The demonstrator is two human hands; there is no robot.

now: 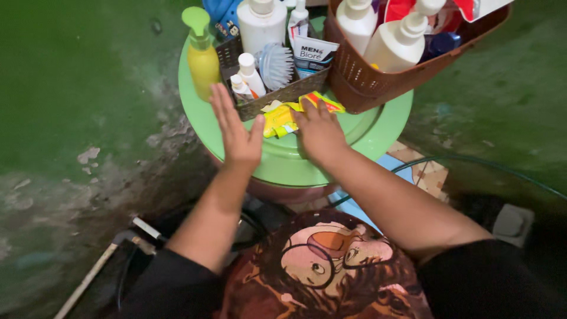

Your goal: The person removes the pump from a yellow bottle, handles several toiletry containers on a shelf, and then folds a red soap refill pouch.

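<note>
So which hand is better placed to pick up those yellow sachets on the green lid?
Probably the right hand: its fingers already rest on the yellow sachets lying on the green lid. The left hand is flat beside them, against the small brown basket.

Yellow-and-orange sachets (pixel 282 118) flat on green lid beneath right hand (pixel 319 131), white tube with dark blue label (pixel 311 54) upright in small brown basket (pixel 277 94), white pump bottles (pixel 394 42) in larger brown basket (pixel 378 80), yellow-green pump bottle (pixel 202 59) beside left hand (pixel 237 133).
</note>
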